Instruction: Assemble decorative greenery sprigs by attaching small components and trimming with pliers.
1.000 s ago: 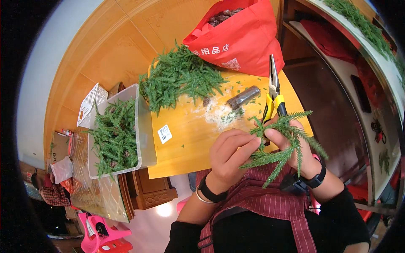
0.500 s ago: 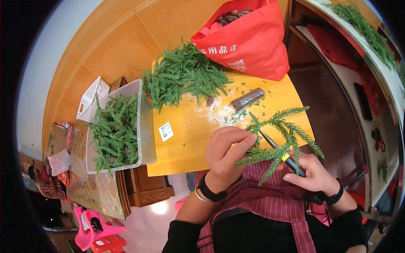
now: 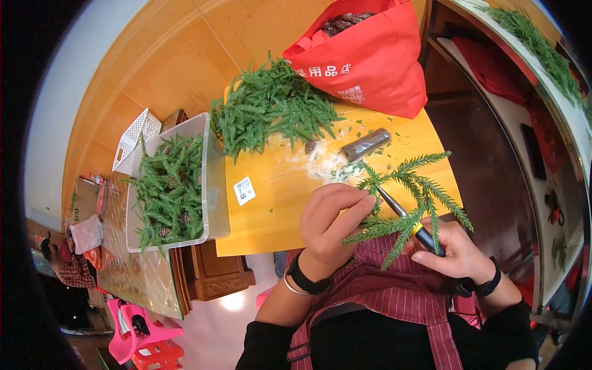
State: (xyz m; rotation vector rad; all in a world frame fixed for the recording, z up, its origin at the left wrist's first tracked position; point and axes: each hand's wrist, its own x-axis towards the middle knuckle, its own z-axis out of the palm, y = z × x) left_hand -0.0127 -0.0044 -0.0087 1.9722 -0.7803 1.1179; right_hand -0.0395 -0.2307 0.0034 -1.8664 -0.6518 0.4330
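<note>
Tabletop, yellow, before the person. Red bag, at its far edge, with dark brown contents. Heap of greenery, left of the bag. Translucent bin, at the tabletop's left edge, filled with like greenery and cones. Branched sprig, between the two hands, above the tabletop's near edge. Left hand, thumb and fingertips pinching the sprig's stem. Right hand, curled around the handles of long-nosed pliers; whether their tips touch the stem cannot be told. Dark roll, beside scattered white powder. White label, near the bin. Small cone, at the powder's far edge.
</note>
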